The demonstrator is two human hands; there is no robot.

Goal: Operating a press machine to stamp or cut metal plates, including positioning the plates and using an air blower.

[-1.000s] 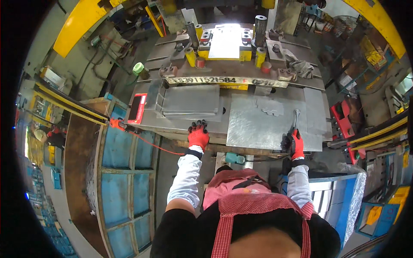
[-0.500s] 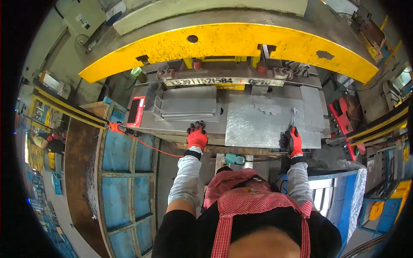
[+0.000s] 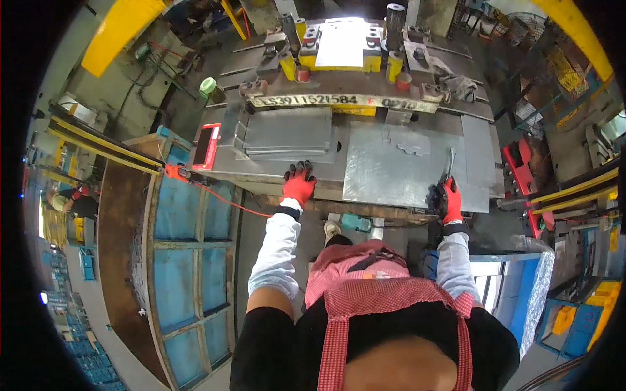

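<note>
yellow beam [image 3: 124, 32] has risen; pale bar [image 3: 313, 101] separates hands [image 3: 299, 185] from bright sheet [image 3: 340, 44]

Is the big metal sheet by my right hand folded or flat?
Flat: the metal sheet lies spread on the worktable, no fold showing, near your right hand.

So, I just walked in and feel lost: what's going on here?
A person in a red checked apron is at a metal bench. The gloved left hand is at the bench's front edge, near a stack of thin metal sheets. The gloved right hand grips a wrench-like metal tool over a large flat metal sheet. Beyond, a brightly lit sheet lies on a yellow-based die.
</note>
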